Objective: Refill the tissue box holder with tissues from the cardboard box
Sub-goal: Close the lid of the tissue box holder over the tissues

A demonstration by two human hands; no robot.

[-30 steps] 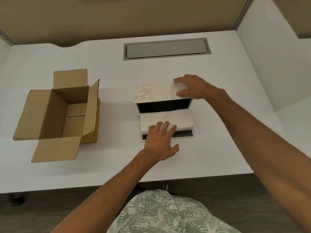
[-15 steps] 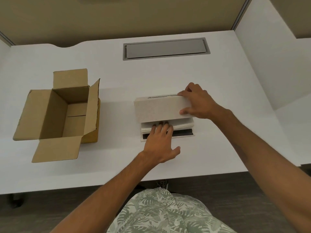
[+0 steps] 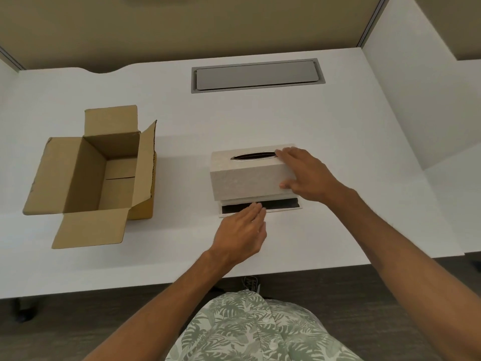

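Head view is showing the right hand (image 3: 308, 175) gripping the pale textured rectangular tissue holder cover (image 3: 250, 174), now swung down almost shut over its flat base (image 3: 260, 207), while the left hand (image 3: 240, 230), fingers together, is withdrawing beside the empty brown cardboard box (image 3: 104, 175), suggesting refilling is nearly complete.
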